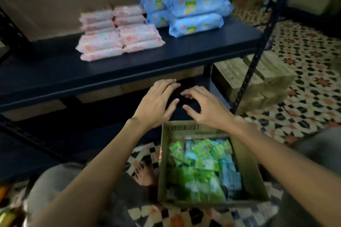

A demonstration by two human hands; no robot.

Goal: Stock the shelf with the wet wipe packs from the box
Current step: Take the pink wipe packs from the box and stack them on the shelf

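Observation:
An open cardboard box (252,167) on the floor holds several small green and light-blue wet wipe packs (203,169). Above its far edge hover my left hand (156,103) and my right hand (204,107), both empty with fingers spread, fingertips nearly touching in front of the dark lower shelf. The upper dark shelf (55,72) carries stacks of pink wipe packs (118,37) on the left and larger blue wipe packs (191,7) on the right.
A black perforated shelf post (256,57) rises at the right. Wooden crates (258,79) stand on the patterned tile floor behind it. My bare foot (144,173) rests left of the box, with my knees at either side.

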